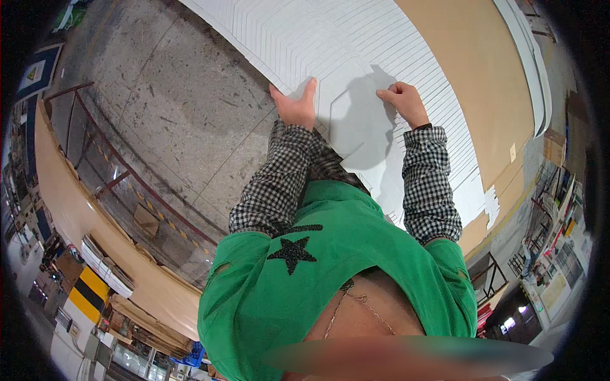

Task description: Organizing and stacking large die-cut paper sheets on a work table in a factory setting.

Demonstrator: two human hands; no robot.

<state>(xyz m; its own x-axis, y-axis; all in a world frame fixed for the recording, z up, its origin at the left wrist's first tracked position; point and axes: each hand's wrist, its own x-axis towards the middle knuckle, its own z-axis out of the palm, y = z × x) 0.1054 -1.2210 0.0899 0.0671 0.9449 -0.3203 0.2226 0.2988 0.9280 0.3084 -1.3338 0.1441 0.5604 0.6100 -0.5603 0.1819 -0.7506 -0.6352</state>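
Note:
A fanned row of thin white die-cut sheets (358, 108), overlapping with angled edges, lies in front of me. My left hand (297, 109) rests at the left edge of the sheets, thumb spread away from the forefinger. The thumb lies over the white surface and the forefinger is by the edge; the other fingers are hidden. Over the right part of the row is my right hand (408, 105), closed with thumb and forefinger pressed together. What it pinches, if anything, is too small to make out. Its shadow falls on the sheets.
Brown board (473, 47) lies to the right of the white sheets, with more white sheets (530, 70) along its far right side. Left is concrete floor (178, 108), then a dark red metal frame (117, 159) and a long tan board (82, 197).

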